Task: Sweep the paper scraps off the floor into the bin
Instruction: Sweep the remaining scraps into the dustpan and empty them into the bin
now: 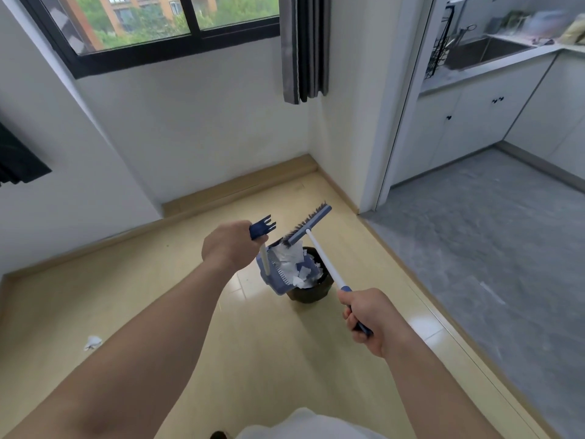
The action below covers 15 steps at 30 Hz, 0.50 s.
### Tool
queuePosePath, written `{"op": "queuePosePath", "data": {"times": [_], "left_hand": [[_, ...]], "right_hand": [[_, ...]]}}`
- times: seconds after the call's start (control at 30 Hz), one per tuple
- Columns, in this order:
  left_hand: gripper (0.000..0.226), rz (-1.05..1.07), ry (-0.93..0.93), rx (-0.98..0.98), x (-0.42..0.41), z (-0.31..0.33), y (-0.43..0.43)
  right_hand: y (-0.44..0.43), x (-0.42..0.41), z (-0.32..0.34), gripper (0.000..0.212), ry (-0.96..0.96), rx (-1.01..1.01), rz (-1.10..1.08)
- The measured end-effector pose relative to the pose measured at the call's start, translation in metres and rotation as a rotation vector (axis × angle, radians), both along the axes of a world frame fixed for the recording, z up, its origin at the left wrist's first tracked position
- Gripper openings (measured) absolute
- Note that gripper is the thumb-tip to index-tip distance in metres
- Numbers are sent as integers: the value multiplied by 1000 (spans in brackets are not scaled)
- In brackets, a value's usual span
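A small black bin (pixel 311 294) stands on the wooden floor, with white paper scraps (pixel 302 274) at its mouth. My left hand (pixel 231 247) grips the top of a blue dustpan's (pixel 272 280) handle, holding the pan tilted over the bin's rim. Paper lies in the pan and spills toward the bin. My right hand (pixel 367 318) grips the blue end of a white-handled broom (pixel 308 224), whose blue head with dark bristles is raised over the pan. One crumpled scrap (pixel 92 342) lies on the floor at the left.
White walls meet in a corner behind the bin, with a wooden skirting board (pixel 237 185). A grey curtain (pixel 304 49) hangs by the window. To the right, a doorway opens onto a grey-tiled kitchen floor (pixel 490 242) with white cabinets and a sink.
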<state>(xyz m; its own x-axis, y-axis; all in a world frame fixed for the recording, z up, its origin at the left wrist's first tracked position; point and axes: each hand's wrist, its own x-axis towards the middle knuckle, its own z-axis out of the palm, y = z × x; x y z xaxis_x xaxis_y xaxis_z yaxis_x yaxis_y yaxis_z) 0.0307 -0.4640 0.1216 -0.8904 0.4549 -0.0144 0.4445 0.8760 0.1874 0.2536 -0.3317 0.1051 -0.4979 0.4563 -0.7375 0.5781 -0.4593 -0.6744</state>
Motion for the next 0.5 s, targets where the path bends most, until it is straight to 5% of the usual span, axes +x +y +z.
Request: {"op": "queuePosePath", "data": {"times": [0.5], "left_hand": [[32, -154, 63, -201, 1, -10, 22]], "right_hand": [[14, 7, -46, 13, -118, 92, 73]]}}
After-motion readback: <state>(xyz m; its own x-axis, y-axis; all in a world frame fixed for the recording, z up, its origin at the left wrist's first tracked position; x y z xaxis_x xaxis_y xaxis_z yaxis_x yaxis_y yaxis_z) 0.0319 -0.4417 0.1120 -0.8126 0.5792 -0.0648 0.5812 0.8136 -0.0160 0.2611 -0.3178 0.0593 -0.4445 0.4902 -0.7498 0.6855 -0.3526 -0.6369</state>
